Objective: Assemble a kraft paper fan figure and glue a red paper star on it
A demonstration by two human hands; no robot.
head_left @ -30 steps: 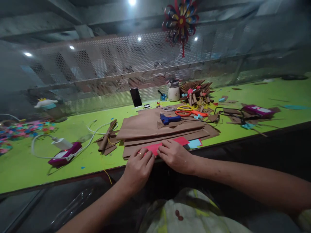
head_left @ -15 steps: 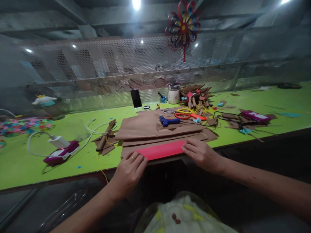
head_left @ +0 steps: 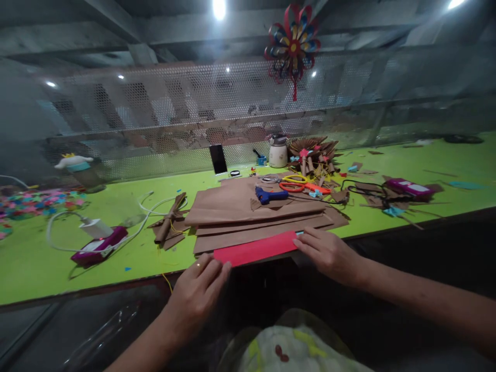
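Observation:
A long red paper strip (head_left: 256,248) lies at the table's front edge, over the front of a stack of brown paper (head_left: 225,204). Its left end is pinched by my left hand (head_left: 199,289), which wears a ring. At the right end, my right hand (head_left: 329,256) has its fingertips closed on the strip, where a bit of light blue shows. A blue glue gun (head_left: 271,195) rests on the brown stack, with orange-handled scissors (head_left: 298,186) and yellow-handled scissors (head_left: 296,179) behind it.
On the left are a purple power strip (head_left: 101,248) with a white cable, and a rolled brown paper piece (head_left: 168,222). Behind stand a phone (head_left: 218,158) and a white jar (head_left: 278,155). Another purple power strip (head_left: 413,188) lies right, among paper scraps.
The red strip has come slightly nearer to me. My left hand has shifted a little left and down, and my right hand slightly down and right.

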